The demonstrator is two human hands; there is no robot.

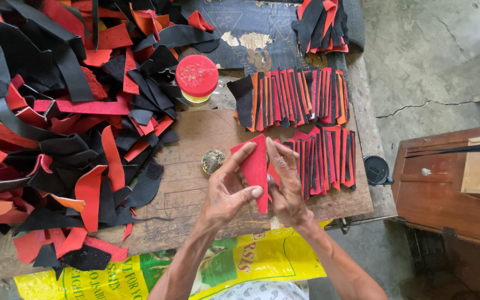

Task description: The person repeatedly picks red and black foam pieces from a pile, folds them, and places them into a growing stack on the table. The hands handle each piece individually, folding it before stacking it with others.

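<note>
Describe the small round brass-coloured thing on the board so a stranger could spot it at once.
Start at the wooden board. Just left of the left hand, near the board's middle, sits the small shiny round tin. Unlike the bigger red-lidded jar above it, it is metallic gold.

A flat, roughly triangular piece of red leather-like material (255, 166) stands nearly on edge above a worn wooden work board (195, 144) — its wider end up near the thumb and forefinger, its narrow tip pointing down toward the board's front edge. Its face looks matte and evenly red, with clean-cut straight sides. The left hand (226, 191) pinches it along the left side, thumb pressed against the lower part of the face. The right hand (285, 180) meets it from the other side, fingers curled against its right edge — part of that edge is hidden behind them.
</note>
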